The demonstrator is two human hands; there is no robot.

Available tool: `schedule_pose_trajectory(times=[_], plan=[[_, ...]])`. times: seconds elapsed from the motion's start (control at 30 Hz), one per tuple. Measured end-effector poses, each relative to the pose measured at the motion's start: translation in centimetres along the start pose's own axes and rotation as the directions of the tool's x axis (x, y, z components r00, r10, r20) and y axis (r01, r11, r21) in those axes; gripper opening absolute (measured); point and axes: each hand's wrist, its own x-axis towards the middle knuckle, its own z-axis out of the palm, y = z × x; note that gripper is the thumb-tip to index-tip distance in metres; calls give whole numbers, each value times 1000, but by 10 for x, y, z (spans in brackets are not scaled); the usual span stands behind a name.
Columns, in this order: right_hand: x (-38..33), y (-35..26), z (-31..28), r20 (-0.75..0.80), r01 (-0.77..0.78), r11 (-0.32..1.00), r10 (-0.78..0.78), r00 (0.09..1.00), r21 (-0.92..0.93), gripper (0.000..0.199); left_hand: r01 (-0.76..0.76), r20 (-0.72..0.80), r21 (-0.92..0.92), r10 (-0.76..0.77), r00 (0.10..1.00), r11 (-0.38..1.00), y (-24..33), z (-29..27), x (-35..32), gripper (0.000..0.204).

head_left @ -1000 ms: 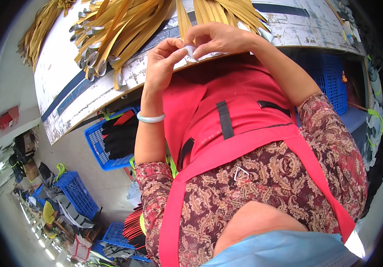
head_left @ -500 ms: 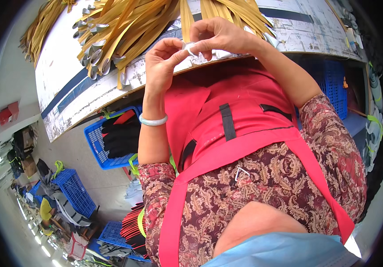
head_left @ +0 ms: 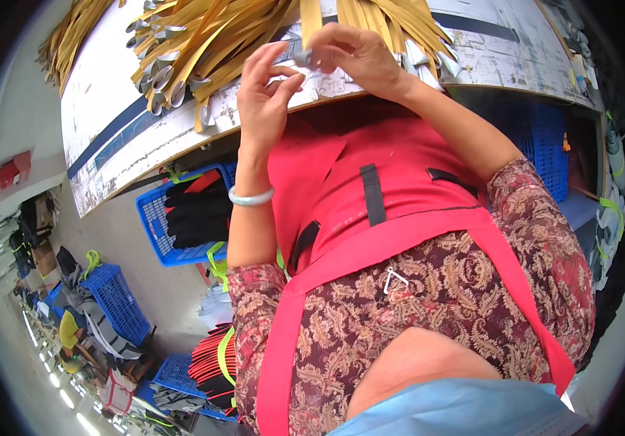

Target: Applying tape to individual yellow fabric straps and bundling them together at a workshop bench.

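Note:
Over the near edge of the worktable (head_left: 120, 174) my right hand (head_left: 363, 62) pinches the small grey end of a golden-yellow strip (head_left: 311, 18). That grey end is blurred, so its exact shape is unclear. Just to the left, my left hand (head_left: 265, 98) stands open, thumb and fingers apart, with nothing seen in it. A large pile of yellow strips (head_left: 232, 43) with curled grey ends lies beyond my left hand. More yellow strips (head_left: 392, 29) fan out beyond my right hand, their pale ends toward me.
Another bundle of strips (head_left: 72, 43) lies at the table's far left. Below the table's left part is a blue basket (head_left: 154, 225) holding black and red pieces. A blue crate (head_left: 545, 152) is under the right side. More blue crates (head_left: 120, 301) and a person in yellow (head_left: 70, 330) are farther left.
My left fingers have come off the strip's end and spread. My right hand keeps the end pinched and has shifted slightly. The whole view has moved a little.

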Motion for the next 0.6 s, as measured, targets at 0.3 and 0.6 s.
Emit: schedule_pose_trajectory(times=[0.3, 0.6], plan=[[-8, -21, 1, 98, -202, 978, 207, 973, -57, 23, -292, 211, 453, 217, 953, 843, 0, -3, -4, 10], [-6, 29, -66, -197, 147, 987, -131, 972, 69, 27, 23, -53, 359, -4, 999, 933, -16, -36, -9, 12]])
